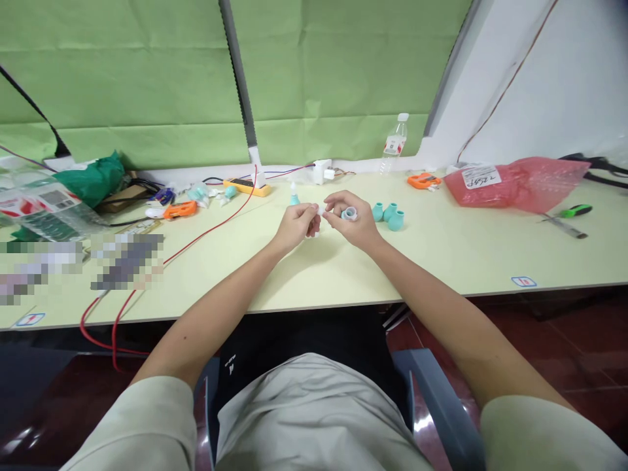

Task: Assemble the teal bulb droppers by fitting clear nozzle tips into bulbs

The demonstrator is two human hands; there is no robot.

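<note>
My left hand [299,226] and my right hand [352,219] nearly meet above the table. A small white piece [320,210] is pinched between their fingertips, its shape too small to make out. Against the palm of my right hand rests a round teal part with a whitish rim [349,214], its opening facing up. Behind my left hand stands a teal bottle with a white tip [294,194]. Several teal bulb-shaped parts [395,220] stand just right of my right hand. Something white shows just below my left hand, mostly hidden.
On the pale table [471,255] lie a red plastic bag [520,184], a green-handled tool [575,210] and orange cutters [424,180] to the right. A clear bottle [394,145] stands at the back. A red cable [196,237], orange tool [180,209] and yellow meter [248,188] are left.
</note>
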